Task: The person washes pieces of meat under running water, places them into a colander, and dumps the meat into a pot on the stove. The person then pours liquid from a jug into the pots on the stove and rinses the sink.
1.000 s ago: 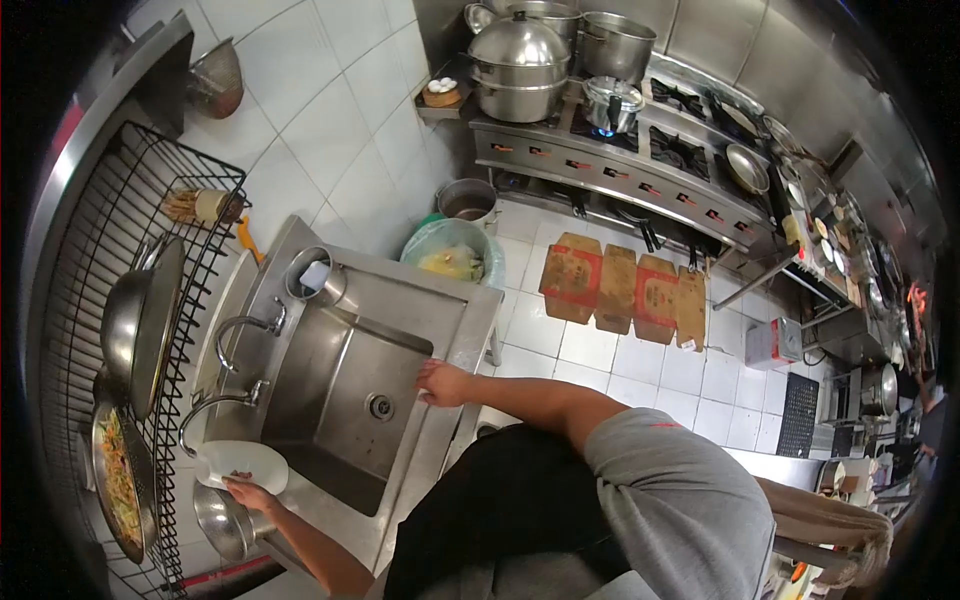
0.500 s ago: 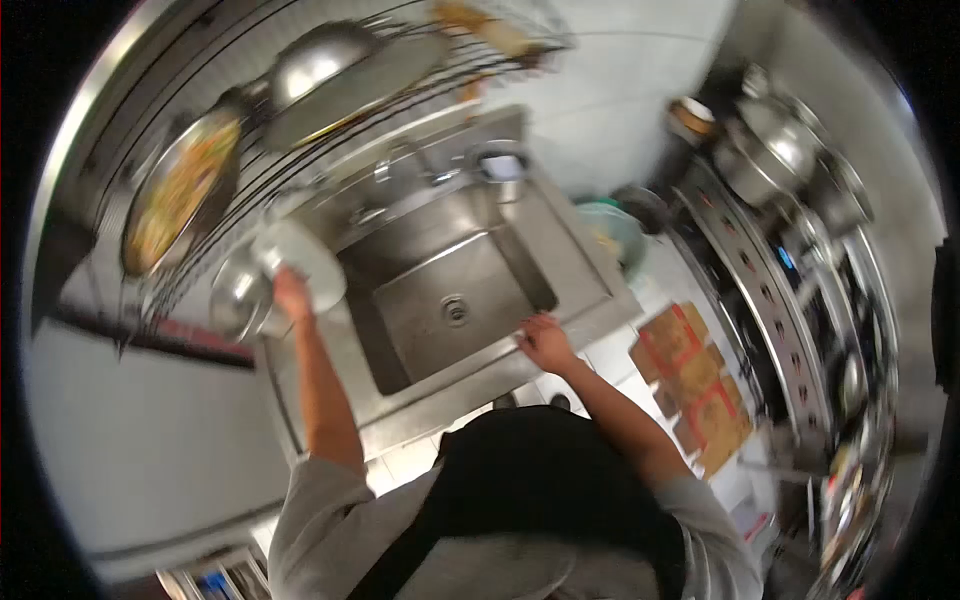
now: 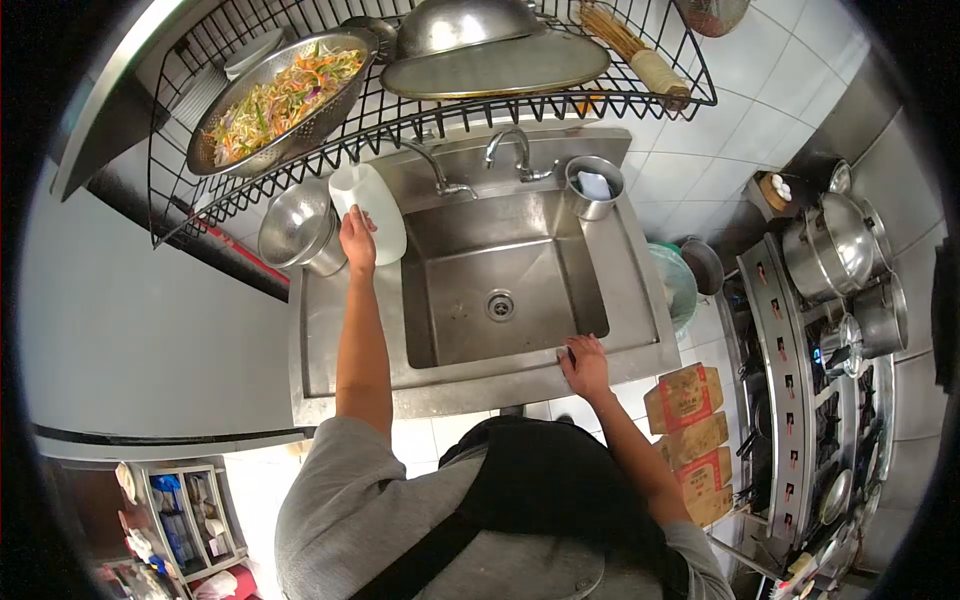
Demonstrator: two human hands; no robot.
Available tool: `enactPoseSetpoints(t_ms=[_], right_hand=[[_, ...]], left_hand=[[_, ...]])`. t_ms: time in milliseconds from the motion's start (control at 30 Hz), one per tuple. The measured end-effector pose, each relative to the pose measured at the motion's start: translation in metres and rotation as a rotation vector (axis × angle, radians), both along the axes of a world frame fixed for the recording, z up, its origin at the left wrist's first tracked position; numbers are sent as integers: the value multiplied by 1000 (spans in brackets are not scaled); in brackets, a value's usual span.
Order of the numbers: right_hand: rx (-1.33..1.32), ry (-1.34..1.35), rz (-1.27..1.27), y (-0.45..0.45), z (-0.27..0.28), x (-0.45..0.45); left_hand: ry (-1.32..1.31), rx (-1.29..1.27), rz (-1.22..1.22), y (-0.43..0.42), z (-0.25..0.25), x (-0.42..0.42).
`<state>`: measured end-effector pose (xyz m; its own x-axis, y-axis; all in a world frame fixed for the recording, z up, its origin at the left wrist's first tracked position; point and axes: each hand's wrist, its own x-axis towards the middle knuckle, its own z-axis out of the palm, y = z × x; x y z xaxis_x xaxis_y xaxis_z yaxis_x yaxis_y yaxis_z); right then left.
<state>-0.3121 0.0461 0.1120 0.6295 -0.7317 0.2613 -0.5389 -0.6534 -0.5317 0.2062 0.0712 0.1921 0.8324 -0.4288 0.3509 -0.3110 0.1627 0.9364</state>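
My left hand (image 3: 358, 238) is wrapped around the handle side of a whitish plastic jug (image 3: 384, 222) on the left ledge of the metal sink (image 3: 440, 340). The handle itself is mostly covered by my fingers. Beside the jug, to its left, is a stack of steel bowls (image 3: 298, 228), the top one perforated. My right hand (image 3: 585, 366) rests on the sink's front rim near its right corner, fingers loosely bent and slightly apart. I make out nothing held in it.
Above the sink, a black wire rack (image 3: 440, 105) carries a colander (image 3: 290, 105) of shredded vegetables, a metal lid and a bamboo brush (image 3: 640, 60). Two faucets (image 3: 522, 160) and a steel pot (image 3: 593, 188) are at the sink's back. Cardboard (image 3: 690, 435) and a stove (image 3: 785, 380) are at right.
The view has shifted and sharpened, so the sink sits farther right and the rack shows more fully. My left hand stays at the jug and my right hand at the front rim.
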Motion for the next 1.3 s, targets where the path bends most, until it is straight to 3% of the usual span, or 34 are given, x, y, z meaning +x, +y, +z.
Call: enactPoseSetpoints(t_ms=[433,567,700,767,800,867,900,1000,1100,1133,1200,1233,1300], right_hand=[[-20,-28,-9,1,4,2],[-24,1,-2,-1,-2,-2],[170,-191,24,-4,-1,-17],[240,-232,14,5,39,-35],[394,-318,-30,11,41,-50],[601,-346,-87,21,71,-83],[608,-350,-126,24,68,-105],[761,-434,-356,46,29,-192],[869,-295,-651,80,-20,-288],[922,-210,-754,96,-32,-320],[1105,-203,-912,147,-123,-421],[1281,-236,-976,176,-142,-460],[1757,-425,-908,236,-202,-555]], left_hand=[[51,-25,-17,0,8,-5],[80,125,-73,6,26,-2],[178,2,-70,-3,37,1],[379,57,-94,-14,17,35],[403,52,-138,-11,31,22],[323,121,12,-8,54,-23],[319,125,20,-2,55,-34],[231,177,-5,10,57,-62],[113,225,-61,24,62,-96],[171,243,-60,28,64,-107],[381,260,-72,31,70,-135],[534,256,-76,30,74,-152],[516,210,-113,26,86,-192]])
